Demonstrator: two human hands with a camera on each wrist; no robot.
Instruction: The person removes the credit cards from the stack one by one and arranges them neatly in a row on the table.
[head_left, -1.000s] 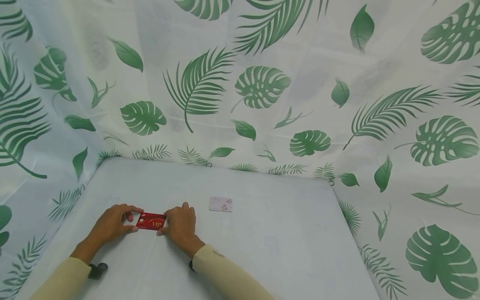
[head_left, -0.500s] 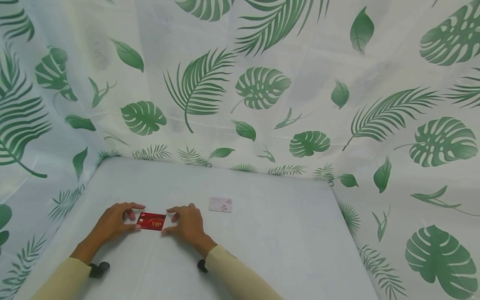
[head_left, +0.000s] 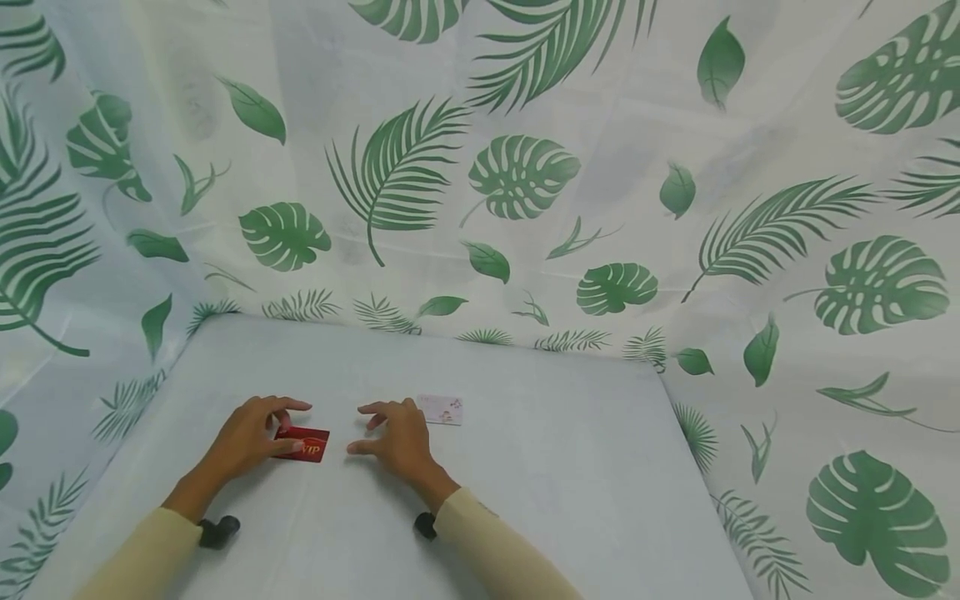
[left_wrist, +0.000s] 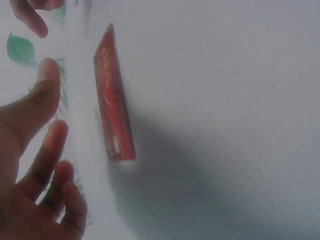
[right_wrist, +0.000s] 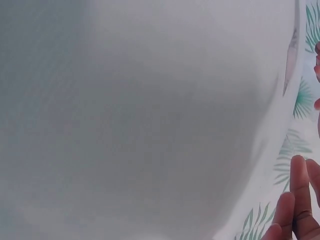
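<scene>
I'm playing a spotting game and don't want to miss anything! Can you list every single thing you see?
Red VIP card: 1, red with gold letters, on the table, left of the pale card
Pale card: 1, whitish with pinkish-red prints, on the table
Table: 1, whitish, under both cards
Leafy backdrop: pieces unclear, white with green leaves, around the table
Black wrist gadgets: 2, black, one per wrist
Sleeves: 2, beige, on the arms
Left hand: 1, bare, above the red VIP card
Right hand: 1, bare, near the pale card
</scene>
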